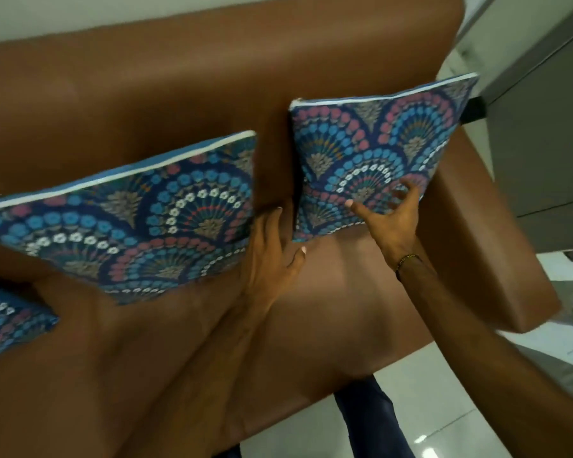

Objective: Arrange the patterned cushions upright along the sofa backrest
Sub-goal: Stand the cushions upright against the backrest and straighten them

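A third patterned cushion is seen lying flat, well to the left of the left hand. The left cushion is braced at its right edge by that open, flattened hand. The right cushion is pressed against the sofa backrest by the spread right hand (nothing gripped). Placement appears underway; next, the left cushion likely needs tilting upright.

Fan-patterned cushions — upright on sofa backrest
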The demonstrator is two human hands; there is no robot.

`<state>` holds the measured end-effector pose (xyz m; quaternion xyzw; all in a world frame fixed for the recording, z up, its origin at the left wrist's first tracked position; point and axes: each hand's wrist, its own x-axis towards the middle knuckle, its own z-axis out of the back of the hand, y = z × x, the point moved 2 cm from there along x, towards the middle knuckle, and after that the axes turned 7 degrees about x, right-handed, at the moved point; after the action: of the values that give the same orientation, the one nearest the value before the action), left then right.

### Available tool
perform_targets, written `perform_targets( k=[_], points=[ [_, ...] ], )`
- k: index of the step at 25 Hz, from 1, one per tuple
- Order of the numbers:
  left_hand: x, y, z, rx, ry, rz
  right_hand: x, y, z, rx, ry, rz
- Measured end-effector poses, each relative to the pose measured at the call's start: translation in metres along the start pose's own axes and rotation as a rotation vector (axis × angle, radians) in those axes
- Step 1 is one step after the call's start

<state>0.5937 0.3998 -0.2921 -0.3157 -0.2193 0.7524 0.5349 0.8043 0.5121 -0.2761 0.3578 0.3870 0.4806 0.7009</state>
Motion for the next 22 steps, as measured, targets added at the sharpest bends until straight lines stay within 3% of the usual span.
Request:
perform_targets(
  k=[3,8,11,14,22],
  points=[
    [0.039,-0.042,-0.030,-0.043,0.074,0.088,0.071,-0.011,0.051,0.074,-0.007,-0.020],
    [0.111,-0.086,-0.054,-0.260,-0.075,0.366,0.181,-0.012,0.084,0.057,0.341,-0.122],
    [0.124,-0.099,-0.066,-0.341,-0.134,0.380,0.209,-0.013,0.080,0.038,0.523,-0.190],
    [0.116,-0.098,-0.077,-0.347,-0.235,0.360,0.208,-0.014,0.079,0.106,0.490,-0.159],
    [0.098,-0.086,-0.063,-0.337,-0.215,0.249,0.184,-0.012,0.080,0.124,0.408,-0.127]
  ],
)
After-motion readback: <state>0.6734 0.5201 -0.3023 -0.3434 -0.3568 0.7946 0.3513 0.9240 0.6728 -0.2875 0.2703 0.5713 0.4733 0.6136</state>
